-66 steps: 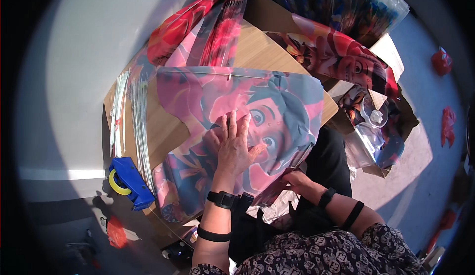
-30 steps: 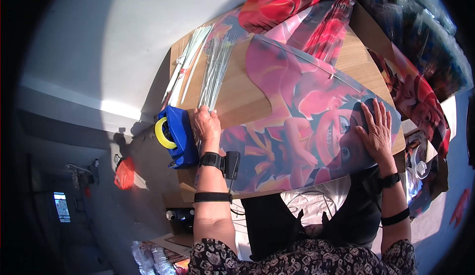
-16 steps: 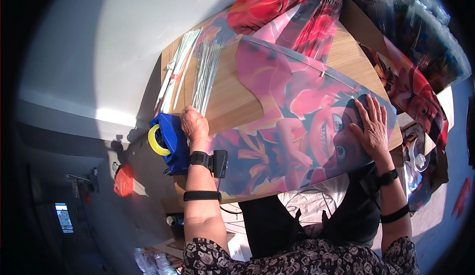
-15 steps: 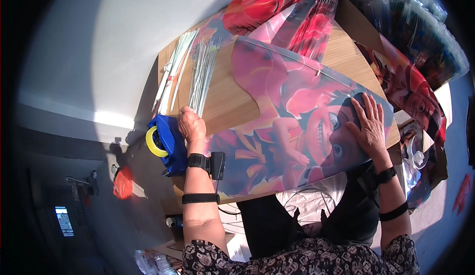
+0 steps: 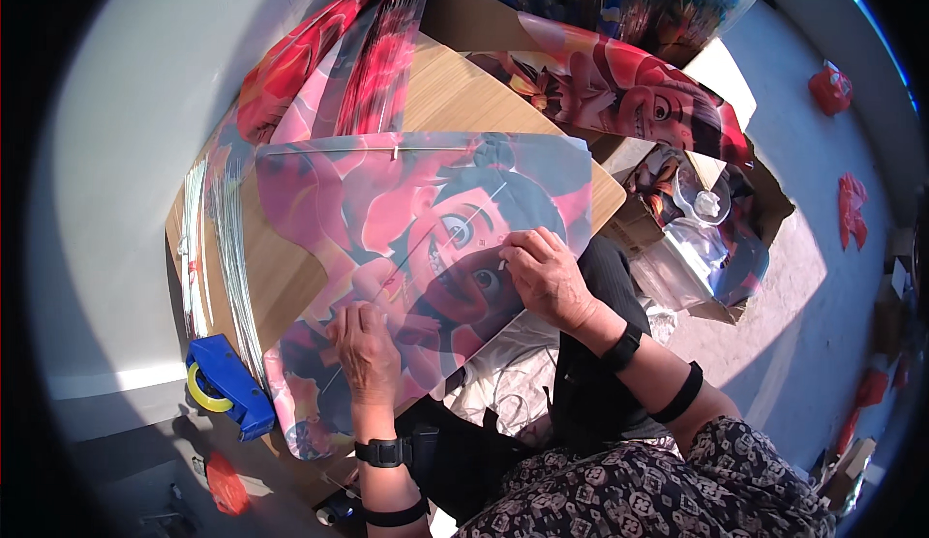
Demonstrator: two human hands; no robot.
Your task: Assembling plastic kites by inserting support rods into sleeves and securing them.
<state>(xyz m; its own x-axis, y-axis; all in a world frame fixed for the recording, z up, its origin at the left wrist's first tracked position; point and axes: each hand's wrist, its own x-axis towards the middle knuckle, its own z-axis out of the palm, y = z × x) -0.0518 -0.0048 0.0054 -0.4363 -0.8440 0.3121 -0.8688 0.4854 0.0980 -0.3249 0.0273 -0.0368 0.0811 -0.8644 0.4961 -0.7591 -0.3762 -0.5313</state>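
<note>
A thin printed sheet (image 5: 426, 180) with a large cartoon face lies over the table in front of me. One thin white rod (image 5: 471, 217) slants across its face, and the fingers of my left hand (image 5: 368, 352) are closed on it near the lower end. My right hand (image 5: 550, 275) is over the sheet's right part, thumb and fingers pinched together. A tiny pale bit shows at those fingertips, too small to name. Another rod (image 5: 339, 150) runs along the sheet's far edge, with a small pale piece at its middle.
Bundles of white rods (image 5: 232, 248) lie at the table's left, beside a blue tape dispenser (image 5: 237, 393) with yellow tape. Folded red printed sheets (image 5: 310, 49) are piled at the far left. To the right stands an open cardboard box (image 5: 750, 291) with plastic and printed pieces.
My left hand has left the rod bundle and come over the sheet with a rod. My right hand, flat before, is now pinched. The view has turned right.
</note>
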